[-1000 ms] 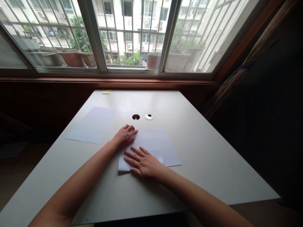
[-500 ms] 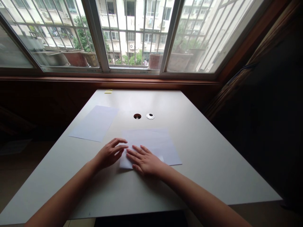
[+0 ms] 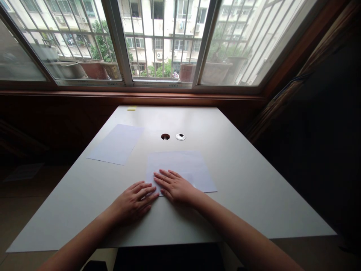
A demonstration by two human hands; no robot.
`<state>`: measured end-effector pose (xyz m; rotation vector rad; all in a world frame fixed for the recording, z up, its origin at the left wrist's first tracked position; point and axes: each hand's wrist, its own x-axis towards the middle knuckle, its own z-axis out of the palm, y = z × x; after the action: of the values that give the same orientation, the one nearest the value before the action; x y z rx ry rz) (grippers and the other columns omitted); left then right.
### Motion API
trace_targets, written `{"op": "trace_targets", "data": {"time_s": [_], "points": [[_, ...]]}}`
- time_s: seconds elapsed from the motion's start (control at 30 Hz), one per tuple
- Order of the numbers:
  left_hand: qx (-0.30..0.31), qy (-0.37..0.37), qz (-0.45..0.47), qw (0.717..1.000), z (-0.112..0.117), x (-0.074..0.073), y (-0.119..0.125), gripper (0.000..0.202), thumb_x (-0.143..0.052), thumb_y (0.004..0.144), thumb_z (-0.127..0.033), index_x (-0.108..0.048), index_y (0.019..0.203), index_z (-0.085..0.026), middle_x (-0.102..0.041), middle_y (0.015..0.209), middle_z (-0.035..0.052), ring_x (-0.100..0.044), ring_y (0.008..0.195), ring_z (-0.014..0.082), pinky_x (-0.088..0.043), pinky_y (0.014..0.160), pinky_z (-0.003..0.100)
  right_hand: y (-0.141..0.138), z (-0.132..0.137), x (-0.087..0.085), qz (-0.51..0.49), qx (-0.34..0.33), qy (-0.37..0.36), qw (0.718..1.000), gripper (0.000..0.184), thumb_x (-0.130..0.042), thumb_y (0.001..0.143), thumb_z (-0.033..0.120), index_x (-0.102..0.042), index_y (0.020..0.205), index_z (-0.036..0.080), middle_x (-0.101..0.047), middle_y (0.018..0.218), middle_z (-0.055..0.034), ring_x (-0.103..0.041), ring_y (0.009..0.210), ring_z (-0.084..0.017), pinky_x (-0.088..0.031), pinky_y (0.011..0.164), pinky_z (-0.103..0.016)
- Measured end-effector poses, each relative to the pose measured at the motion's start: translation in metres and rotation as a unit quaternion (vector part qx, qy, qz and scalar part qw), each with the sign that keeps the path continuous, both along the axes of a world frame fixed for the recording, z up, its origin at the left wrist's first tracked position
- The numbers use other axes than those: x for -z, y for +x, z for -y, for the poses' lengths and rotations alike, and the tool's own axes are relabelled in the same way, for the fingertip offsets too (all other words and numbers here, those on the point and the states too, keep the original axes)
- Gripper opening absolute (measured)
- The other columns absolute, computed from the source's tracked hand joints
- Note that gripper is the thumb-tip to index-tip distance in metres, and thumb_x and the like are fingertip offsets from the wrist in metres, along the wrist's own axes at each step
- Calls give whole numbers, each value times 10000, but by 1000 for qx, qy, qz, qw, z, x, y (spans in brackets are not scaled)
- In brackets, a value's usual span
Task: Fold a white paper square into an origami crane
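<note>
A white sheet of paper (image 3: 180, 162) lies on the white table (image 3: 239, 195) in front of me, its near left part covered by my hands. My right hand (image 3: 175, 186) rests flat on the sheet, fingers stretched out toward the left. At the sheet's near left corner is my left hand (image 3: 138, 197), fingers spread and loosely bent, their tips at the paper's edge. The left hand grips nothing that I can see. Its fingertips nearly meet those of the right hand.
A second sheet of paper (image 3: 115, 145) lies at the table's left. Beyond the papers are a round cable hole (image 3: 165, 137) and a loose round cover (image 3: 180, 137). A yellow sticky strip (image 3: 131, 108) is at the far edge, below the barred window (image 3: 163, 41).
My left hand has come nearer to me, from the sheet's left edge to its near left corner. My right hand stays flat on the paper. The view has shifted slightly.
</note>
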<state>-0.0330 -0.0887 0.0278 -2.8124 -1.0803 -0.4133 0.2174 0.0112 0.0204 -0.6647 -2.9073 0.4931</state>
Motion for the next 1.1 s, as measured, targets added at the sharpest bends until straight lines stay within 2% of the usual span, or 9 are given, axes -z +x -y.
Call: {"op": "trace_targets", "data": {"time_s": [0.17, 0.53, 0.73, 0.83, 0.9, 0.97, 1.1], "points": [[-2, 3, 14, 1000, 6, 0, 0, 490, -513, 989, -236, -457, 1476, -245, -589, 1396, 77, -531, 1306, 244, -387, 1169, 455, 20, -6, -4, 0, -27, 11, 1000, 557, -314, 1049, 424, -198, 1577, 292, -241, 1625, 18, -173, 1524, -175, -112, 1255, -397], [-7, -18, 3, 1000, 22, 3, -16, 541, -458, 979, -129, -386, 1514, -171, -543, 1447, 97, -459, 1388, 252, -437, 1160, 442, 103, -17, -4, 44, 31, 7, 999, 568, -312, 1051, 436, -115, 1577, 348, -197, 1636, 49, -127, 1531, -200, -92, 1259, -450], [6, -20, 22, 1000, 21, 3, -19, 470, -496, 960, -124, -500, 1430, -153, -590, 1388, 108, -500, 1350, 257, -472, 1135, 435, 131, -14, -7, 39, 68, 12, 997, 558, -339, 1046, 426, -162, 1571, 361, -234, 1627, 42, -166, 1525, -210, -149, 1251, -469], [-4, -10, 10, 1000, 14, 1, -6, 386, -510, 976, -161, -564, 1358, -170, -635, 1319, 97, -564, 1276, 251, -442, 1151, 478, 133, -13, -8, 30, 72, 17, 997, 552, -355, 1041, 421, -198, 1566, 360, -261, 1620, 35, -187, 1521, -212, -170, 1246, -466], [-10, -4, -3, 1000, 7, 0, 9, 404, -512, 987, -194, -533, 1390, -179, -608, 1356, 107, -561, 1276, 267, -450, 1135, 497, 132, -12, -7, 27, 71, 20, 997, 555, -364, 1038, 418, -202, 1565, 359, -268, 1618, 33, -191, 1520, -214, -174, 1243, -468], [-9, 2, -10, 1000, -1, -1, 27, 439, -517, 991, -228, -495, 1428, -188, -552, 1423, 126, -520, 1320, 295, -498, 1084, 481, 132, -12, -6, 25, 70, 23, 997, 563, -372, 1035, 412, -200, 1567, 353, -271, 1618, 28, -192, 1521, -218, -175, 1241, -475], [3, 15, -2, 1000, -20, 2, 55, 400, -537, 991, -286, -547, 1372, -167, -608, 1343, 145, -549, 1281, 313, -544, 1015, 465, 133, -13, -5, 24, 72, 22, 997, 554, -378, 1034, 392, -227, 1564, 334, -278, 1617, 11, -186, 1522, -218, -180, 1236, -478]]}}
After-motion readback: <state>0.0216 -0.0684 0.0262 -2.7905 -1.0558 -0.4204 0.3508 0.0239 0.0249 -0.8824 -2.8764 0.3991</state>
